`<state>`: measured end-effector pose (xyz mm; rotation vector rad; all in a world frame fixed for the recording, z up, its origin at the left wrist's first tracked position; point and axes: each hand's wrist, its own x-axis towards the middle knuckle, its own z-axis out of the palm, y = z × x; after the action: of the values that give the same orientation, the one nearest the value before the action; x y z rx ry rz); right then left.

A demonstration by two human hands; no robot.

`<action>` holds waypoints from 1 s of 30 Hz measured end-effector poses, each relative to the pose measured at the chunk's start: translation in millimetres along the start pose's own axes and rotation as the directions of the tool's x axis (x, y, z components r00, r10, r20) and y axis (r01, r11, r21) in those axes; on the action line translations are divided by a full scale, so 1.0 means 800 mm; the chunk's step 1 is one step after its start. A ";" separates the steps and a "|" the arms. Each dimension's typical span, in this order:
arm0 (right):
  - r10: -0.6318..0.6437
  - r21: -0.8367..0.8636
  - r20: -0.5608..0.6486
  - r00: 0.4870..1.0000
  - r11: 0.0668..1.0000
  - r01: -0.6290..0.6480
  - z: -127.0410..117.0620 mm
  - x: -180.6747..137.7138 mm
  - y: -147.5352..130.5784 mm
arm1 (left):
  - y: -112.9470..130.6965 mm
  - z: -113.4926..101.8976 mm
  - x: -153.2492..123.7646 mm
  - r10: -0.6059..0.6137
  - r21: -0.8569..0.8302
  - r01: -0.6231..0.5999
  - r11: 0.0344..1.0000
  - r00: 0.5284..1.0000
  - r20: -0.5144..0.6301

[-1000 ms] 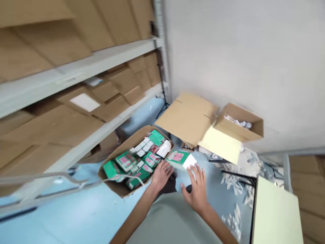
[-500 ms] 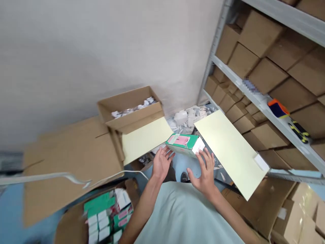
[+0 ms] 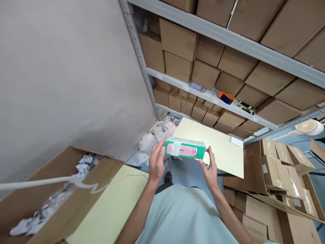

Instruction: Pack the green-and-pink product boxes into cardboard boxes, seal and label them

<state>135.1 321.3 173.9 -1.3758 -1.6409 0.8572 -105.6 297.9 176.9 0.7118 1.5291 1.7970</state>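
A small green product box [image 3: 186, 149] with a pink picture on its front and a pale label near its left end is held up before me. At its left end, my left hand [image 3: 156, 162] has the fingers behind the box and the thumb along its edge. My right hand [image 3: 209, 167] is at the other end, thumb and fingers touching the end or close to it. Beyond the box lies a pale yellow board [image 3: 215, 145] with a white piece [image 3: 236, 141] near its far right corner.
Grey shelving [image 3: 175, 83] packed with brown cartons [image 3: 177, 39] stands ahead, with an orange-blue object [image 3: 226, 97] and yellow-black cutters [image 3: 245, 107] on one shelf. An open carton [image 3: 101, 179] is at left. White scraps [image 3: 154, 135] lie by the wall; cartons [image 3: 276, 166] stack at right.
My view has swung right toward the shelving. The green box has turned so its pink-pictured side faces me, and my right hand, earlier spread at its end, is now less spread there.
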 end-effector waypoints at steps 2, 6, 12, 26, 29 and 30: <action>0.088 0.063 -0.056 0.995 0.994 -0.085 0.017 0.003 -0.004 | 0.008 -0.003 0.029 0.012 -0.003 -0.012 1.000 0.998 0.064; 0.189 0.151 -0.160 0.969 0.975 -0.165 0.038 0.004 -0.014 | 0.003 0.001 0.073 0.000 -0.030 0.006 1.000 0.981 0.195; 0.221 0.159 -0.327 0.919 0.971 -0.177 0.032 0.016 -0.017 | -0.029 0.038 0.104 -0.107 -0.064 0.139 0.988 0.927 0.360; 0.450 0.371 -0.377 0.810 0.874 -0.313 -0.071 0.108 0.061 | -0.018 0.193 0.101 -0.038 -0.010 0.051 0.999 0.849 0.526; 0.552 0.529 -0.218 0.805 0.760 -0.378 -0.083 0.130 0.110 | -0.002 0.234 0.101 -0.001 0.015 -0.009 1.000 0.832 0.555; 0.579 0.574 -0.150 0.802 0.711 -0.406 -0.085 0.136 0.126 | 0.002 0.247 0.101 0.003 0.027 -0.023 0.999 0.824 0.567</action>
<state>231.3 445.8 131.7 -1.4783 -0.6893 1.2054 -6.2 484.0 210.6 1.1545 1.1452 1.3864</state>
